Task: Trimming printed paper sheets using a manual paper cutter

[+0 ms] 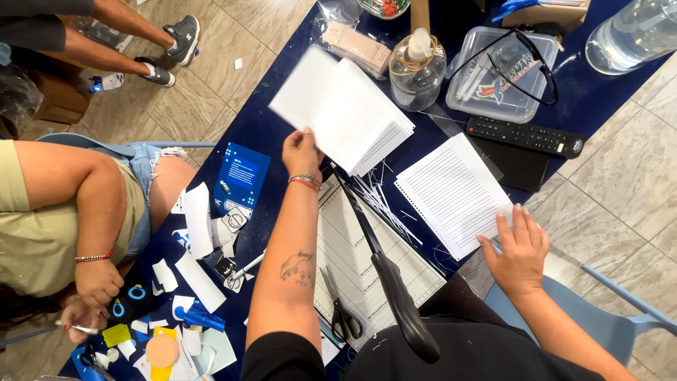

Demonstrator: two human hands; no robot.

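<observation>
A black remote (525, 135) is lying on the blue table (261, 134), just beyond the lined sheet. Behind it a clear lidded box (504, 74) is sitting with black glasses (525, 60) resting on top. A glass bottle (417, 70) is standing just past the held stack, and a large clear jug (631, 34) is sitting at the far corner. Scissors (342, 310) are lying on the cutter's grid, near the body. A blue card (241, 178) is lying beside the gripped stack, with paper scraps (190, 282) scattered below it. Another person's arm (92, 212) is resting beside those scraps.
</observation>
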